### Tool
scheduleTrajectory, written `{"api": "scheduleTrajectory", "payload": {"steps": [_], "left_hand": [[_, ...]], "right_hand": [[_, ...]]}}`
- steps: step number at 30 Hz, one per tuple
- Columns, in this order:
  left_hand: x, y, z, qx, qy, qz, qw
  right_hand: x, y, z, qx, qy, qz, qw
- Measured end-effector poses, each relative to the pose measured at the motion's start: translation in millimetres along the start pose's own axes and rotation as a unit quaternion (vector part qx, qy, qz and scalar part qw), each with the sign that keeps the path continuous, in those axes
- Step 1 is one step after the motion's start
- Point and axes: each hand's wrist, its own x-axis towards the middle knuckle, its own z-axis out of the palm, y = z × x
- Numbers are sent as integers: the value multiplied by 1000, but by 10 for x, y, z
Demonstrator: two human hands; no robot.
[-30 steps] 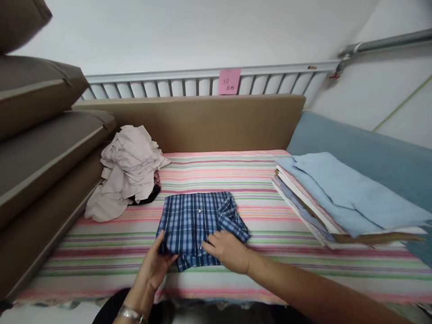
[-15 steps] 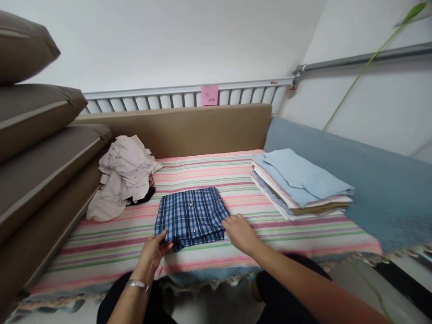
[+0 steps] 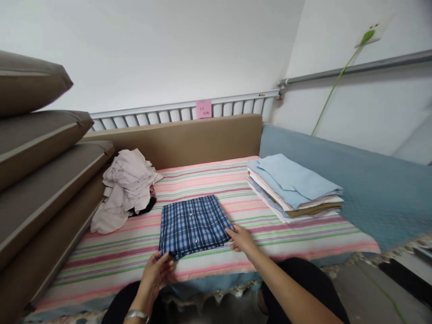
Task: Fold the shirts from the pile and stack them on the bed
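Note:
A blue plaid shirt (image 3: 194, 225), folded into a flat rectangle with small buttons showing, lies on the striped cloth in front of me. At its near right corner, my right hand (image 3: 242, 238) pinches the edge between thumb and fingers. My left hand (image 3: 155, 272), with a silver bracelet at the wrist, is at the near left corner, thumb and forefinger closed on the edge and the other fingers curled loosely below. The shirt's underside is hidden.
A crumpled heap of pale clothes (image 3: 126, 189) lies on the left, beside stacked brown cushions (image 3: 50, 164). To the right sits a pile of folded clothes (image 3: 293, 180), light blue on top. A brown backboard (image 3: 182, 141) borders the striped cloth (image 3: 199, 177).
My right hand has moved from the shirt's front to its near right corner, and the turned-over flap there now lies flat. My left hand stays by the near left corner. The view has shifted right.

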Motion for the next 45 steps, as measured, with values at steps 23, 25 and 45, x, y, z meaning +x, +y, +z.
{"api": "scheduleTrajectory", "payload": {"steps": [23, 25, 45], "left_hand": [[-30, 149, -95, -4, -79, -36, 996], [2, 175, -98, 8, -84, -48, 995], [72, 40, -146, 181, 7, 9, 983]], "right_hand": [[-14, 217, -56, 120, -20, -25, 992], [-27, 210, -81, 135, -22, -21, 990], [31, 176, -116, 52, -7, 7, 999]]}}
